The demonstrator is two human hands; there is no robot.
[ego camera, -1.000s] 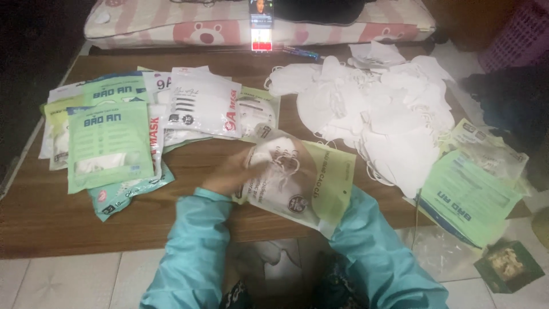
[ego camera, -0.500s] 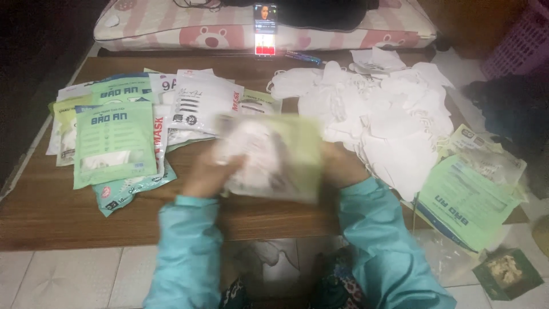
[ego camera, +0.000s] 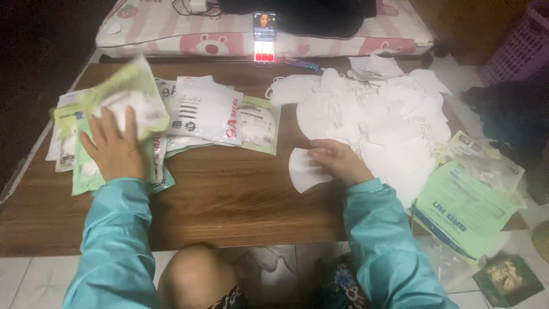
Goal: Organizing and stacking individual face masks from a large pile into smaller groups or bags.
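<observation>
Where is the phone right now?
In the head view, the phone stands at the table's far edge, propped against the pink pillow, just beyond the mask pile.

A low wooden table (ego camera: 229, 200) stands on pale tiled floor (ego camera: 34, 280), dimly lit.

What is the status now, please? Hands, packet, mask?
Left hand laying green packet on packet stack. Right hand gripping white mask beside mask pile. Nothing in the way.

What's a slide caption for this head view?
Left hand lays a green packet on a stack; right hand picks a white mask.
</observation>
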